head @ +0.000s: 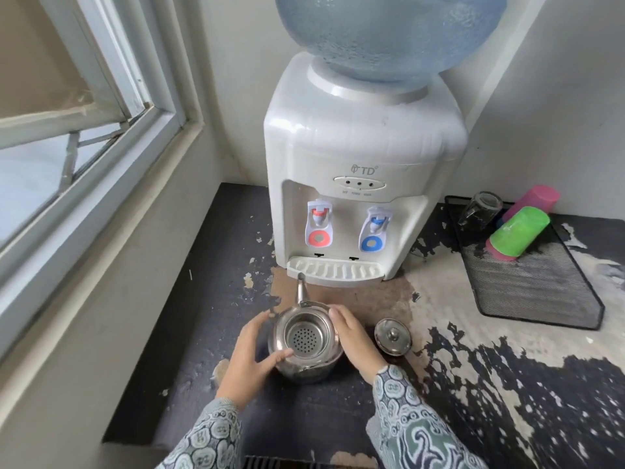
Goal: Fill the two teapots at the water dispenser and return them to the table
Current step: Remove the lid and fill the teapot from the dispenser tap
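**Teapot steadied below the dispenser, lid off**

Left to right: the window (84, 106) ran along the left wall; the worn dark bench (209, 265) carried everything else. The left hand (252, 357) cupped the teapot's left side, fingers curled on the body, thumb near the rim; it looked like a steadying grip, prob. to lift or line the pot up w/ a tap. The teapot (304, 343) stood upright on the bench just in front of the drip tray (334, 270), spout pointing at it; the pot was open, a perforated strainer basket (306, 338) sat in its mouth; no water could be made out inside. The right hand (351, 336) lay against the pot's right side, fingers fairly straight, pressing rather than wrapping. The lid (392, 336) rested knob-up on the bench just beside that hand, set aside so water could go in. Behind, the water dispenser (362, 157) held a blue bottle (389, 35) w/ water in it; red tap (318, 218) left, blue tap (375, 225) right. Far right, a mesh tray (541, 292) held a clear glass (478, 208) and pink and green cups (519, 231) lying tipped. Only one teapot was in view; filling seemed not yet begun.
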{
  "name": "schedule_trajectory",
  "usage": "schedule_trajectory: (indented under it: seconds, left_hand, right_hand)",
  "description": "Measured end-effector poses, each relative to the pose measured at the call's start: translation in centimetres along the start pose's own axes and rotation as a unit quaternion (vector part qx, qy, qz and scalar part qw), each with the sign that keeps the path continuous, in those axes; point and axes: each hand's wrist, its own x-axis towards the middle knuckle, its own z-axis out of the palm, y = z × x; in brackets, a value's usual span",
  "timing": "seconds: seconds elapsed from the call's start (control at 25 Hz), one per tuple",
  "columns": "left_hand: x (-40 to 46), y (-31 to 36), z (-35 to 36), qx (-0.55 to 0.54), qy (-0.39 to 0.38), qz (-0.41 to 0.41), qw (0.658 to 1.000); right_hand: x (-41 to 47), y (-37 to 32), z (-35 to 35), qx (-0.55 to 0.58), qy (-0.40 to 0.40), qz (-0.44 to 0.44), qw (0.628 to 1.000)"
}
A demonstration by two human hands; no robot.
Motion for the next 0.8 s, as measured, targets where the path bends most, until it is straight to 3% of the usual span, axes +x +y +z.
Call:
schedule_trajectory:
  seconds: [0.08, 0.2, 0.4, 0.52, 0.64, 0.8]
  left_hand:
    - [-1.5, -0.3, 0.9, -0.051, 0.064, -0.051, 0.995]
    - [-3.2, 0.7, 2.4, -0.123, 0.083, -0.098, 0.984]
    - [-3.4, 2.3, 4.0, -0.110, 0.152, -0.146, 0.971]
    - [-3.1, 2.7, 3.9, -0.171, 0.144, -0.195, 0.955]
    - [-2.9, 2.3, 3.0, -0.159, 0.110, -0.195, 0.962]
    - [-2.5, 2.3, 1.1, -0.161, 0.046, -0.188, 0.968]
  right_hand:
    - [-1.7, 0.3, 0.9, 0.090, 0.011, 0.033, 0.995]
    - [-3.7, 0.3, 2.3, 0.247, 0.031, 0.104, 0.963]
    - [-5.6, 0.6, 3.9, 0.408, 0.039, 0.159, 0.898]
    - [-6.1, 0.7, 4.0, 0.407, 0.059, 0.156, 0.898]
    - [-5.2, 0.6, 2.8, 0.314, 0.072, 0.107, 0.940]
    - [-3.4, 0.2, 1.4, 0.265, 0.005, 0.059, 0.963]
